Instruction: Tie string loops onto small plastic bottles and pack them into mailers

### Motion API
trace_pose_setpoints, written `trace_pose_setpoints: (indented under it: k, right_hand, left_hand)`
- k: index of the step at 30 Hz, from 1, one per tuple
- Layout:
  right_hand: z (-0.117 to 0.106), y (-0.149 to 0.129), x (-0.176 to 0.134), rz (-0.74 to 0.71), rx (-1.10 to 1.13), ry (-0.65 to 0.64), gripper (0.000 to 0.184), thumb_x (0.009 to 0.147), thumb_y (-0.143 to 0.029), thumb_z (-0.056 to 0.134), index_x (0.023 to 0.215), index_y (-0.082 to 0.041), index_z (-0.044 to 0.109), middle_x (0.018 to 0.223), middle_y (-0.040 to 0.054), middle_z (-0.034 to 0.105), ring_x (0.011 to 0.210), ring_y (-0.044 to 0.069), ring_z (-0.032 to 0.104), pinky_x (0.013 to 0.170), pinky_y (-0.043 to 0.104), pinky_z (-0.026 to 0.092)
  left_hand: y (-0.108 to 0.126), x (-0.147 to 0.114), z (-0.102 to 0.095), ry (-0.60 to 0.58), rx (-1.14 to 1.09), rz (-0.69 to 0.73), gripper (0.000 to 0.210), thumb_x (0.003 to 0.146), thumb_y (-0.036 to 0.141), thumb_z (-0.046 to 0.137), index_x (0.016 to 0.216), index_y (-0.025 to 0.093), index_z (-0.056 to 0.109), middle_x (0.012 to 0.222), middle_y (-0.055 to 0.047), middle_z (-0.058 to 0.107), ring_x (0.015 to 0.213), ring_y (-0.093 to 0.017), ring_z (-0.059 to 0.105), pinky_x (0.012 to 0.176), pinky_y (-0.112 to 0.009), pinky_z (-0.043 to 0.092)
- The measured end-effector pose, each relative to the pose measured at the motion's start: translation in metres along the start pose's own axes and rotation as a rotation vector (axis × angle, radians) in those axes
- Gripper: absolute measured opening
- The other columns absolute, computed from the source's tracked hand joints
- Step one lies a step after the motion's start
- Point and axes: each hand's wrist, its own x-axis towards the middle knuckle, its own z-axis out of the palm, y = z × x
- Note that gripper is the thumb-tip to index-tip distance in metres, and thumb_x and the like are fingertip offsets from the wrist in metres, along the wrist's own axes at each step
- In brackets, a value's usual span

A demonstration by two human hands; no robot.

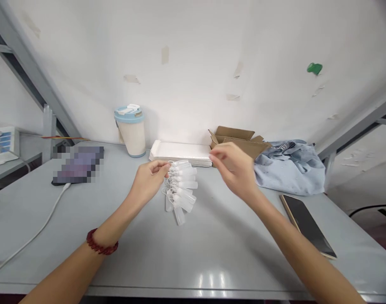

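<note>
A smooth grey table (148, 261) spans the near part of the scene. Above its near left, a dark red beaded bracelet (102, 242) circles the left wrist. On the right lies a gold-edged, black-screened phone (308, 226). At centre, small translucent white plastic pieces with thin pale loops (185, 184) fan out in a column on the table. The left hand (151, 177) pinches the far end between thumb and forefinger, seemingly to keep the loops gathered. The right hand (235, 169) is raised opposite, fingers curled, thumb near forefinger; whether it grips something thin, I cannot tell. Farther back, probably set aside for working room, stand a cream cup with a blue lid (131, 131), a flat white stack (183, 152) and an open brown cardboard box (243, 145).
</note>
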Motion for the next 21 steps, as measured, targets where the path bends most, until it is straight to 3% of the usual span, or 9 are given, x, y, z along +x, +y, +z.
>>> trace_pose_setpoints:
  k: [1,3,7,14,17,19,21]
  right_hand:
    - [0.007,0.01,0.005,0.02,-0.045,-0.055,0.014,0.091,-0.019,0.05,0.095,-0.015,0.063,0.098,0.0084,0.064,0.088,0.018,0.06,0.074,0.03,0.05]
    - [0.023,0.032,0.013,0.089,-0.226,-0.345,0.015,0.088,-0.013,0.052,0.095,-0.016,0.065,0.1,0.0082,0.064,0.092,0.019,0.059,0.074,0.03,0.048]
    - [0.047,0.062,0.017,0.105,-0.307,-0.423,0.021,0.085,-0.005,0.048,0.083,-0.014,0.067,0.092,0.0095,0.064,0.091,0.02,0.057,0.071,0.028,0.044]
    - [0.048,0.055,0.009,0.119,-0.429,-0.269,0.028,0.088,-0.004,0.036,0.085,-0.012,0.063,0.091,0.0141,0.06,0.086,0.021,0.053,0.063,0.029,0.041]
    - [0.038,0.043,-0.004,0.091,-0.444,-0.168,0.031,0.09,-0.006,0.031,0.091,-0.014,0.061,0.096,0.0137,0.059,0.089,0.021,0.053,0.067,0.029,0.043]
    - [0.028,0.036,-0.02,0.033,-0.44,-0.112,0.03,0.091,-0.007,0.032,0.091,-0.017,0.06,0.097,0.012,0.059,0.088,0.02,0.054,0.071,0.03,0.044]
    - [0.018,0.03,-0.038,-0.159,-0.449,0.056,0.028,0.09,-0.006,0.034,0.091,-0.018,0.06,0.09,0.0101,0.06,0.078,0.018,0.053,0.068,0.03,0.044]
  left_hand:
    - [0.0,0.0,0.0,0.001,-0.006,0.007,0.027,0.075,0.04,0.059,0.084,0.016,0.067,0.064,0.002,0.056,0.048,-0.01,0.04,0.047,-0.023,0.032]
    - [-0.001,0.001,-0.001,0.002,-0.027,0.02,0.028,0.074,0.041,0.059,0.085,0.016,0.067,0.063,0.002,0.056,0.047,-0.011,0.04,0.046,-0.024,0.031]
    - [-0.002,0.0,-0.002,0.001,-0.036,0.04,0.029,0.075,0.041,0.058,0.088,0.016,0.068,0.065,0.001,0.058,0.046,-0.01,0.041,0.046,-0.024,0.032]
    - [-0.001,0.0,-0.001,-0.008,-0.053,0.002,0.028,0.077,0.043,0.06,0.08,0.015,0.066,0.063,0.001,0.058,0.045,-0.009,0.041,0.044,-0.023,0.032]
    - [-0.001,0.004,-0.003,-0.018,-0.181,-0.111,0.036,0.077,0.05,0.06,0.087,0.015,0.063,0.081,-0.005,0.065,0.048,-0.009,0.046,0.04,-0.022,0.032]
    - [0.001,0.005,-0.006,-0.004,-0.298,-0.151,0.044,0.075,0.053,0.062,0.097,0.015,0.061,0.098,-0.01,0.066,0.057,-0.012,0.056,0.04,-0.022,0.036]
    - [0.002,0.006,-0.008,0.013,-0.401,-0.144,0.047,0.074,0.053,0.063,0.102,0.016,0.06,0.107,-0.012,0.065,0.066,-0.016,0.062,0.041,-0.022,0.039]
